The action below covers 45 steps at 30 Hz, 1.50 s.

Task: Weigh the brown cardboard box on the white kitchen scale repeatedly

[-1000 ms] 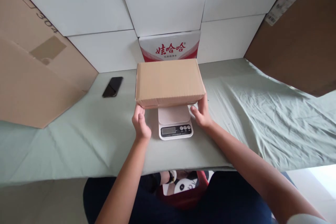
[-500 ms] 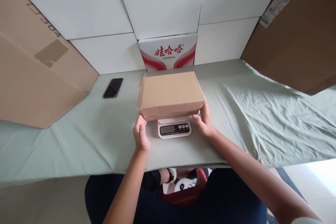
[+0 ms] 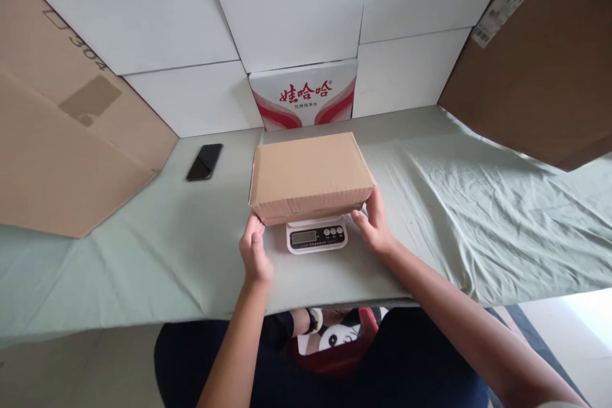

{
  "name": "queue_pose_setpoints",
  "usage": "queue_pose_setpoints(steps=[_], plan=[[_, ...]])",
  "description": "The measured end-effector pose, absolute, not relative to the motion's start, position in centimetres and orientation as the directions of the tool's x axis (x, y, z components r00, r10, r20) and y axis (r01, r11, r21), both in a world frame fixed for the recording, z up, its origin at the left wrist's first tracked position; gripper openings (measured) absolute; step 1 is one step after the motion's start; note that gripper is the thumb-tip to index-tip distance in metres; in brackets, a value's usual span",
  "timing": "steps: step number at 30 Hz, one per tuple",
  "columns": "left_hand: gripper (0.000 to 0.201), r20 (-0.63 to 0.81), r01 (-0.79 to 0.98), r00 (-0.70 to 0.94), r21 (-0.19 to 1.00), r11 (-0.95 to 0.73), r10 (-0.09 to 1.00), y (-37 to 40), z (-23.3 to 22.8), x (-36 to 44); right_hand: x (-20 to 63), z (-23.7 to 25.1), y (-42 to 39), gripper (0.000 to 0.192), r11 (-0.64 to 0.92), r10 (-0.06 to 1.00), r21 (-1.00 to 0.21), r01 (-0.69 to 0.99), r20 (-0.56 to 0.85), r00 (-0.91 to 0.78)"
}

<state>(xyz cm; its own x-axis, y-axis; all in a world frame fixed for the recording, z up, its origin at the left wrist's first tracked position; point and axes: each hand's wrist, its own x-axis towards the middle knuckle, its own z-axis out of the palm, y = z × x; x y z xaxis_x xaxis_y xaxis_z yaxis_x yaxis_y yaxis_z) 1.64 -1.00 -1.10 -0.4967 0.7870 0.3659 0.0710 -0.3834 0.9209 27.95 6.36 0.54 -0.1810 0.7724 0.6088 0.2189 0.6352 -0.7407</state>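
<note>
A closed brown cardboard box [image 3: 310, 175] rests on a small white digital kitchen scale [image 3: 316, 237], covering most of its platform; only the display and buttons show. My left hand [image 3: 254, 252] touches the box's front left corner from below. My right hand [image 3: 373, 223] grips the front right corner, fingers under the edge. Both hands are at the box's near side.
A black phone [image 3: 204, 161] lies to the left on the green cloth-covered table [image 3: 454, 204]. A red and white printed carton [image 3: 302, 95] stands behind the box against white panels. Large cardboard sheets lean at left [image 3: 62, 140] and right [image 3: 540, 70].
The box has come down from above the scale onto its platform and now hides most of it. Both hands stayed at its front corners.
</note>
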Motion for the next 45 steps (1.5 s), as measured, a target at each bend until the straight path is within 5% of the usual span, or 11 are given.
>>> queue_pose_setpoints(steps=[11,19,27,45], plan=[[0.081,0.391,0.098,-0.488,0.913,-0.396,0.780,-0.4,0.3,2.1,27.5,1.9,5.7,0.083,0.518,0.850,-0.854,0.054,0.507,-0.141],[0.065,0.436,0.111,-0.427,0.894,-0.433,0.792,8.6,5.1,-0.6,26.2,6.6,12.7,0.084,0.613,0.789,-0.786,0.076,0.605,-0.107],[0.071,0.264,-0.065,-0.467,0.941,-0.331,0.844,13.7,0.9,0.4,24.8,1.4,19.3,0.081,0.542,0.840,-0.836,0.083,0.540,-0.042],[0.075,0.146,-0.118,-0.537,0.962,-0.246,0.831,14.4,-0.4,-1.7,25.9,-1.1,20.1,0.090,0.334,0.940,-0.940,0.069,0.327,-0.102]])
